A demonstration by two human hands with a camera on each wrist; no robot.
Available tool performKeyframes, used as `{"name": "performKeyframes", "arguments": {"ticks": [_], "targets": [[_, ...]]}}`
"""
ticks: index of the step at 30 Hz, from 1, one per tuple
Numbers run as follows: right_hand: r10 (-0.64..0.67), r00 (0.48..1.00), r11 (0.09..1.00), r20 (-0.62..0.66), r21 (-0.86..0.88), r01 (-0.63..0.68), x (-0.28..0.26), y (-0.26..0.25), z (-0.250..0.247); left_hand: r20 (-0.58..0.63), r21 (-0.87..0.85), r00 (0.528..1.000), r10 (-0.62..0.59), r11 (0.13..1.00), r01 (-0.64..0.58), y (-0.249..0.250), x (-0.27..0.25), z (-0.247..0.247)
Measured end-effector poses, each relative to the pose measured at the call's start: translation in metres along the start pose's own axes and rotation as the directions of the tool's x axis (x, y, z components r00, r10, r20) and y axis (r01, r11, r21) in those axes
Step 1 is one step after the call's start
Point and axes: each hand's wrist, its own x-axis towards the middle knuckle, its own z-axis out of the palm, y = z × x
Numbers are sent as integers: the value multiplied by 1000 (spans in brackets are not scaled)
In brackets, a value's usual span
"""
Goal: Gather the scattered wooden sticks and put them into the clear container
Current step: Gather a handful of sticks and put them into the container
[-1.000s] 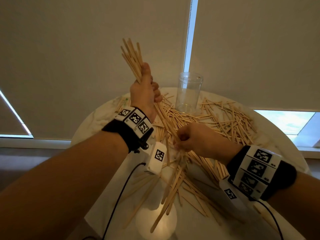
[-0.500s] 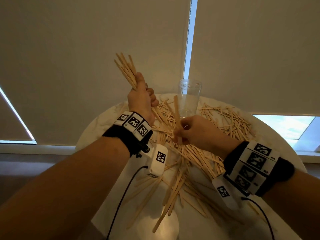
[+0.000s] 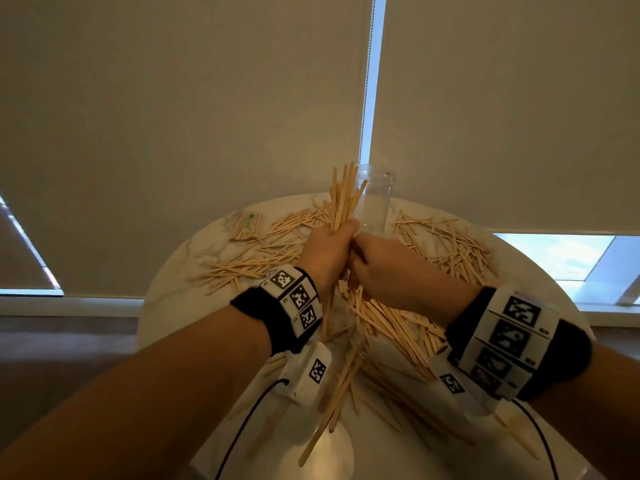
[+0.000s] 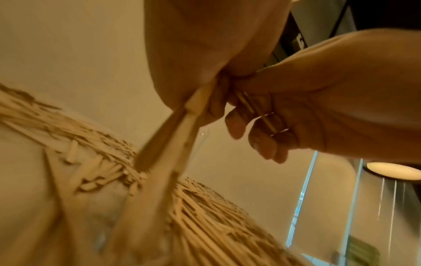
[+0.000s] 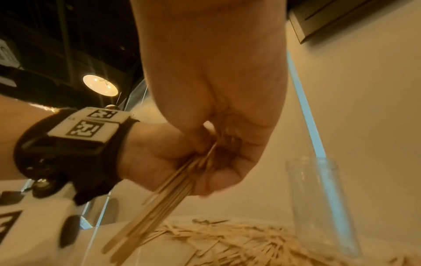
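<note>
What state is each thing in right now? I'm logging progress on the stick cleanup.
clear container: upright on the table, open, no sticks inside.
bundle of sticks: gripped in the left hand, fanned upward beside the container.
right hand: against the left, pinching a stick into the bundle.
scattered sticks: loose across the table.
small packet: lying flat near the table's far left edge.

round marble table (image 3: 180, 271); beige roller blinds (image 3: 173, 116); daylight strip at window (image 3: 372, 81); ceiling lamp (image 5: 100, 85)
</note>
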Motion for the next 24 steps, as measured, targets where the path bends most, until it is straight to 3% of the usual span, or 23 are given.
{"name": "performKeyframes", "arguments": {"ticks": [3,7,10,12,15,18,21,24], "targets": [[48,999,998,3,-43,-47,-3,6,-18,43,13,999,6,1000,-6,-4,0,-9],[150,951,979,-272,176,-104,14,11,-50,159,-16,987,15,1000,-12,1,-8,-4],[135,909,956,-395,291,-16,26,5,-64,338,-30,941,22,999,-13,8,-22,6],[93,920,976,-380,215,-10,33,2,-66,410,-18,910,60,998,-58,13,-29,14],[61,956,997,-288,53,-47,40,2,-65,407,-52,911,73,997,-57,17,-32,21],[45,956,995,-290,103,-15,38,1,-65,407,-71,908,96,995,-74,20,-30,22],[14,981,987,-191,159,17,33,1,-59,383,-71,922,64,997,-39,22,-27,23],[76,960,934,-268,356,26,25,2,-55,282,-108,956,81,993,-52,21,-17,16]]}}
